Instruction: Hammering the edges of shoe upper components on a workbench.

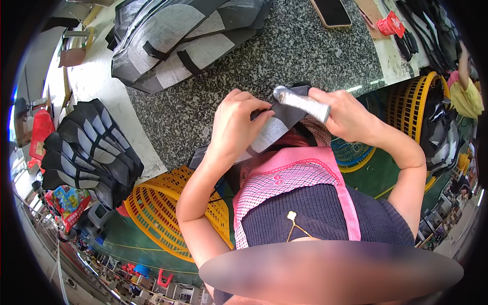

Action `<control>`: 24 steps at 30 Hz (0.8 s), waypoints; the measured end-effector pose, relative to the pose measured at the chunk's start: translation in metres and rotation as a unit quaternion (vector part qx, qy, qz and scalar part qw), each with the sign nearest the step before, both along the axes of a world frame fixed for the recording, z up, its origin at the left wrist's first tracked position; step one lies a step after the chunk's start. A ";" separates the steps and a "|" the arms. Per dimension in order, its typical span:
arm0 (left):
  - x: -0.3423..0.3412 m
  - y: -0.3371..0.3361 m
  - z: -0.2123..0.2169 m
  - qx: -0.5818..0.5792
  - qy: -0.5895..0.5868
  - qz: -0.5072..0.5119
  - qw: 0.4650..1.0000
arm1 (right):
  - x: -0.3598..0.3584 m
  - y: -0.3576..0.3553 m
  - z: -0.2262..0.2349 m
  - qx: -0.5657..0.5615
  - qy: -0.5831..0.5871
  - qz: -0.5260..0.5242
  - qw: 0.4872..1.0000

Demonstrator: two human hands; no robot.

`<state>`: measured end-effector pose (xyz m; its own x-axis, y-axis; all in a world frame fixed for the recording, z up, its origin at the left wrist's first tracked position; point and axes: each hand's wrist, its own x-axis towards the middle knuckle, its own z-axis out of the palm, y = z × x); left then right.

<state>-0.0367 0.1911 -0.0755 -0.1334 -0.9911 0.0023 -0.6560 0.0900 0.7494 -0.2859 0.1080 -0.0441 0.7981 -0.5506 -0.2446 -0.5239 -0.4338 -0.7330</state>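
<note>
My left hand (pixel 235 121) is closed at the stone-topped table's near edge, thumb and fingers pinching the folded edge of a black and grey shoe-upper-like piece (pixel 271 133). That flat piece lies partly over the edge, in front of my pink apron. In my right hand (pixel 351 113) is a hammer (pixel 307 105) with a worn, silvery, rounded head. The hammer's head is over the piece, just right of my left fingertips; whether it touches the piece I cannot tell. My right fingers hide most of the handle.
A pile of black and grey pieces (pixel 170 43) lies on the speckled tabletop (pixel 284 56). More pieces (pixel 96 150) fan out at the left. A phone (pixel 333 12) and red container (pixel 390 24) sit far right. Yellow baskets (pixel 152 203) stand below; another person (pixel 466 99) is at right.
</note>
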 end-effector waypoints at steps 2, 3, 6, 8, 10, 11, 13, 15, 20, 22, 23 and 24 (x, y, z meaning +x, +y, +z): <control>-0.005 0.009 0.002 -0.047 -0.039 -0.003 0.998 | 0.002 -0.006 0.000 0.020 -0.034 -0.034 0.999; -0.008 0.012 0.002 -0.094 -0.078 -0.008 0.993 | 0.002 -0.006 0.000 0.020 -0.035 -0.031 0.999; -0.010 0.020 0.000 -0.139 -0.137 -0.031 0.980 | 0.006 0.006 0.013 0.021 -0.097 -0.064 0.993; -0.007 0.016 -0.001 -0.130 -0.103 -0.030 0.986 | 0.007 0.012 0.003 -0.001 -0.045 -0.024 0.999; 0.008 0.014 0.005 -0.006 -0.026 -0.002 1.000 | 0.008 0.016 -0.001 -0.026 0.009 0.013 1.000; 0.014 0.015 0.009 0.070 0.007 0.004 0.998 | 0.008 0.014 -0.001 -0.026 0.008 0.013 1.000; 0.010 0.024 0.004 0.070 0.012 0.019 0.997 | 0.010 0.005 0.000 0.009 -0.012 -0.010 1.000; 0.002 0.034 0.002 -0.050 -0.072 0.009 0.996 | 0.009 0.003 -0.001 -0.010 -0.009 -0.009 1.000; 0.001 0.038 0.002 -0.099 -0.095 -0.029 0.990 | 0.014 0.016 0.016 0.015 -0.045 0.020 0.999; 0.001 0.035 -0.003 -0.099 -0.080 -0.030 0.991 | 0.012 0.015 0.005 -0.032 -0.013 0.063 0.997; 0.001 0.032 -0.005 -0.099 -0.066 -0.029 0.992 | 0.008 0.011 0.003 -0.024 -0.001 0.025 0.999; 0.000 0.026 -0.007 -0.102 -0.066 -0.032 0.992 | 0.006 0.006 0.005 -0.026 -0.009 -0.029 0.999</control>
<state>-0.0371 0.2171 -0.0823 -0.2077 -0.9613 0.1808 -0.7348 0.2753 0.6199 -0.2797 0.1138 -0.0395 0.7689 -0.6075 -0.1995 -0.5357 -0.4417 -0.7196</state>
